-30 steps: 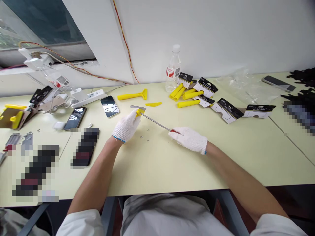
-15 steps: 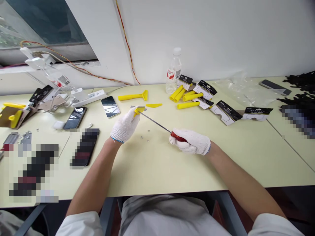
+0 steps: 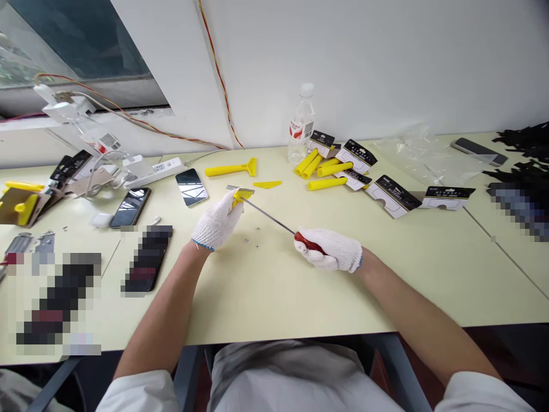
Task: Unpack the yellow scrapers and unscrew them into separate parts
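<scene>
Head view: left hand [image 3: 218,221], fingers closed round a yellow scraper [image 3: 243,197], above the table [image 3: 278,303]; right hand [image 3: 331,250], fingers wrapped about a red-handled screwdriver [image 3: 270,216], tip at the scraper. Small bits [image 3: 246,241] lie nearer; bottle [image 3: 301,129], far, to the right.

A: Your left hand [image 3: 218,222] and right hand [image 3: 330,250] wear rough, matt, knitted cloth gloves [image 3: 210,230].

B: And your screwdriver [image 3: 285,226], between them, pairs a smooth metal shaft with a glossy red handle [image 3: 309,242].

A: The scraper head [image 3: 243,195] in your left hand looks like smooth yellow plastic, its blade [image 3: 234,187] grey metal.

B: Beyond your right hand, the bottle [image 3: 301,129] is clear, shiny plastic, the cards [image 3: 395,195] printed paperboard.

A: Beneath both, your table [image 3: 291,303] looks smooth.
</scene>
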A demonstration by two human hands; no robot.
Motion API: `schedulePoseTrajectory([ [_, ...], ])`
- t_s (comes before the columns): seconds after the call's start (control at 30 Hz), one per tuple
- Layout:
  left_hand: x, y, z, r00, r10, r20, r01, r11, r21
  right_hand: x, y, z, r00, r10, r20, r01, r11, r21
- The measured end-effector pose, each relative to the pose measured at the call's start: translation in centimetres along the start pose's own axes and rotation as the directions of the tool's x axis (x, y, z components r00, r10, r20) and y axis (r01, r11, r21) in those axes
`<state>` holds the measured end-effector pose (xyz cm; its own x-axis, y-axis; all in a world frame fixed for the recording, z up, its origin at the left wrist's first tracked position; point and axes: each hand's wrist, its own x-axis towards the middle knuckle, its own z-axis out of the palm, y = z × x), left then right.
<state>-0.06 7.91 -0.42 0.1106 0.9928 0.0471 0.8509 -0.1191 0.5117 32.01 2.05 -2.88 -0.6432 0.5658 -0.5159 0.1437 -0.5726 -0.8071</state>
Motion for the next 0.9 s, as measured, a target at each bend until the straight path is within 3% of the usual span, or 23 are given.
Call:
schedulePoseTrajectory([
  [0.1,0.0,0.1,-0.1,1.000,-0.014,0.011,0.014,0.999,0.030,0.1,0.0,0.8,0.978,-0.080,-0.190,0.043,0.981,-0.189],
  [0.23,0.1,0.1,0.0,0.999,0.001,-0.044,-0.001,1.000,-0.001,-0.1,0.3,2.5,0.854,-0.375,-0.362,0.151,0.843,-0.517],
  [0.3,0.1,0.0,-0.1,0.997,0.011,-0.078,-0.010,1.000,0.008,-0.2,0.6,3.2,0.782,-0.484,-0.392,0.108,0.725,-0.680],
  [0.4,0.1,0.1,-0.2,0.999,0.005,-0.053,-0.004,1.000,0.020,-0.1,1.1,4.0,0.674,-0.582,-0.455,-0.062,0.569,-0.820],
  [0.47,0.1,0.2,-0.3,1.000,0.000,-0.025,0.001,1.000,0.003,0.0,1.1,4.1,0.601,-0.619,-0.506,-0.142,0.540,-0.830],
  [0.5,0.1,0.2,-0.3,1.000,0.002,-0.029,-0.002,1.000,-0.011,0.1,1.1,3.9,0.592,-0.614,-0.522,-0.138,0.560,-0.817],
  [0.53,0.1,0.2,-0.3,0.999,0.008,-0.042,-0.009,1.000,-0.022,0.2,1.0,3.6,0.618,-0.579,-0.531,-0.101,0.611,-0.785],
  [0.57,0.0,0.2,-0.3,0.998,0.017,-0.057,-0.019,0.999,-0.028,0.2,0.8,3.2,0.684,-0.505,-0.527,-0.041,0.694,-0.718],
  [0.6,0.0,0.2,-0.3,0.997,0.025,-0.069,-0.027,0.999,-0.028,0.2,0.6,2.7,0.779,-0.392,-0.490,0.019,0.796,-0.606],
  [0.67,-0.1,0.2,-0.2,0.997,0.041,-0.061,-0.042,0.999,-0.016,0.0,0.1,1.5,0.955,-0.128,-0.267,0.048,0.957,-0.286],
  [0.7,-0.1,0.2,-0.2,0.998,0.046,-0.045,-0.047,0.999,-0.013,-0.1,-0.1,1.0,0.993,-0.032,-0.118,0.015,0.990,-0.140],
  [0.77,-0.1,0.2,-0.1,0.999,0.047,-0.022,-0.048,0.999,-0.020,-0.3,-0.3,0.4,0.994,0.041,0.103,-0.044,0.999,0.026],
  [0.8,-0.1,0.2,-0.1,0.999,0.044,-0.018,-0.044,0.999,-0.026,-0.4,-0.3,0.2,0.990,0.034,0.138,-0.042,0.998,0.053],
  [0.9,0.0,0.1,-0.2,1.000,0.020,-0.007,-0.020,0.999,-0.033,-0.3,-0.2,0.6,0.999,-0.001,0.033,0.001,1.000,0.011],
])
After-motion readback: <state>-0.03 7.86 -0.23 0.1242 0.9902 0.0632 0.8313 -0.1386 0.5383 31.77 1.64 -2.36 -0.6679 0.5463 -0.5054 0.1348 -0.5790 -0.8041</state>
